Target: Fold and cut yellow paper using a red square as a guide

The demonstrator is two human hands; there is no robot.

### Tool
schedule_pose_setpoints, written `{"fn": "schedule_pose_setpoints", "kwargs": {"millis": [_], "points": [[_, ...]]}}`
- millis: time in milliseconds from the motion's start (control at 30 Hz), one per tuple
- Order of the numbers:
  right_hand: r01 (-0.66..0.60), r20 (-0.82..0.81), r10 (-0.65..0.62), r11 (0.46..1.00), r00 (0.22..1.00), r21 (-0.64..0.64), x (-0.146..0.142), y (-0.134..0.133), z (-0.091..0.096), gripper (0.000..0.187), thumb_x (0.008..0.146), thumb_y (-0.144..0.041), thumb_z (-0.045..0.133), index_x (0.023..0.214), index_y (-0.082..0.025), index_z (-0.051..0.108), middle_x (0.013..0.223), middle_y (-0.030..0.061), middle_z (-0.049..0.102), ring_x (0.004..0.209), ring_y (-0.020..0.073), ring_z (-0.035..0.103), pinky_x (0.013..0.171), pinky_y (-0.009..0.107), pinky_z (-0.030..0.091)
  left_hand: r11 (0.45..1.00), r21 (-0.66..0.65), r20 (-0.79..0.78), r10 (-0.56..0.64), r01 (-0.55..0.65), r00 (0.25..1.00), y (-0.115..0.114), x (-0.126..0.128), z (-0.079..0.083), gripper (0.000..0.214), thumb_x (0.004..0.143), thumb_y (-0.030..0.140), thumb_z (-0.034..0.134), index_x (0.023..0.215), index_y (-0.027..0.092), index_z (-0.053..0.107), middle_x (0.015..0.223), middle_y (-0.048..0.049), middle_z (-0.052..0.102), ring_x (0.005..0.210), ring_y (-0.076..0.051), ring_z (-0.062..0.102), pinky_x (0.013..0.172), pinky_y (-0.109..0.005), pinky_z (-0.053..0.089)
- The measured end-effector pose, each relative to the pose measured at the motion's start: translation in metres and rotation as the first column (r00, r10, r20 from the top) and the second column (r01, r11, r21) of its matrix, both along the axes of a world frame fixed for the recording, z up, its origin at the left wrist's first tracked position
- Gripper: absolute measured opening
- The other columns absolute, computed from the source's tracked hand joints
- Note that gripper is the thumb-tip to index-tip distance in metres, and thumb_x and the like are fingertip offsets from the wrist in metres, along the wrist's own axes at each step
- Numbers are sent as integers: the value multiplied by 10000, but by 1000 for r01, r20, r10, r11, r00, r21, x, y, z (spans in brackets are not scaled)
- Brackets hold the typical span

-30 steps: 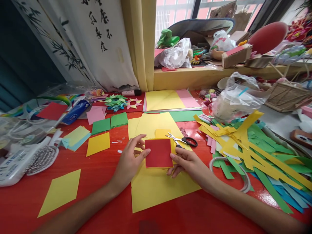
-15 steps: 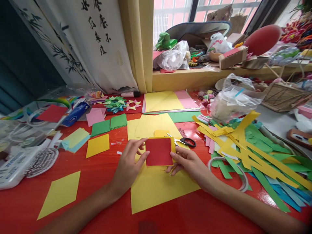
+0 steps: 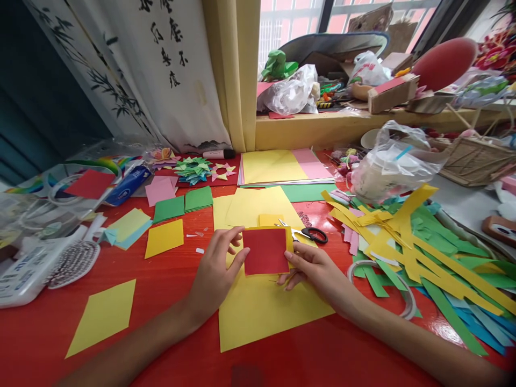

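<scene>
Both my hands hold a red paper square [image 3: 266, 251] just above the table, with a yellow square [image 3: 288, 237] showing behind its top and right edges. My left hand [image 3: 215, 269] pinches the left edge with thumb and fingers. My right hand [image 3: 314, 269] grips the right edge, thumb on the front. Below them lies a large yellow sheet [image 3: 262, 309]. Black-handled scissors [image 3: 308, 233] rest just right of the squares.
Coloured paper squares [image 3: 163, 238] lie to the left, a yellow one [image 3: 102, 317] at the near left. A heap of yellow, green and blue strips [image 3: 423, 247] fills the right. A tape ring [image 3: 397, 287], a hairbrush [image 3: 72, 263], paper sheets [image 3: 282, 166] and a plastic bag [image 3: 391, 161] stand around.
The squares have barely shifted between my hands; the yellow one now shows a little more along the right edge. The view has swayed slightly.
</scene>
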State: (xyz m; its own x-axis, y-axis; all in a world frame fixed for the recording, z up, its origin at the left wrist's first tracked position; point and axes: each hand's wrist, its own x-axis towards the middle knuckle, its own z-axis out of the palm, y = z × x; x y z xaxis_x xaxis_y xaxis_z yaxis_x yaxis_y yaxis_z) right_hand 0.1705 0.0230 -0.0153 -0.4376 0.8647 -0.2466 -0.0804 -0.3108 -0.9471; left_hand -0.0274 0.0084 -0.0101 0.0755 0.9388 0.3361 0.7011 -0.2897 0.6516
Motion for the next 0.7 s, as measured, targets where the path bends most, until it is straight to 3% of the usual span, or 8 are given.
{"fn": "schedule_pose_setpoints", "kwargs": {"millis": [200, 367, 500, 700], "points": [[-12, -32, 12, 1000, 999, 4, 1, -1, -1, 216, 806, -375, 534, 875, -170, 544, 788, 2, 548, 652, 127, 645, 553, 224, 521, 1000, -9, 41, -4, 5, 999, 0, 1, 0, 192, 842, 265, 465, 1032, 244, 475, 936, -18, 489, 787, -127, 528, 702, -275, 461], [0, -38, 0, 1000, 999, 2, 0, 0, 0, 201, 802, -366, 543, 824, -166, 532, 767, -8, 527, 647, 130, 646, 536, 217, 520, 1000, -16, 94, 12, -11, 996, 1, 1, -1, 224, 838, 242, 478, 1060, 244, 455, 901, -6, 488, 773, -109, 510, 723, -263, 441], [6, -38, -7, 1000, 999, -13, 0, 1, 1, 212, 790, -373, 555, 824, -165, 531, 783, -2, 534, 647, 130, 644, 541, 220, 522, 1000, 11, 79, -15, 14, 997, 0, 1, -1, 216, 830, 211, 489, 1042, 245, 466, 875, 4, 495, 776, -104, 505, 752, -268, 427], [33, -38, -34, 999, 999, -9, 0, 1, -2, 242, 759, -402, 582, 807, -168, 541, 720, -15, 515, 646, 151, 650, 535, 237, 527, 996, 29, 211, -86, 82, 974, 2, 0, -5, 283, 818, 191, 507, 1088, 248, 441, 865, 2, 520, 776, -103, 529, 721, -251, 458]]}}
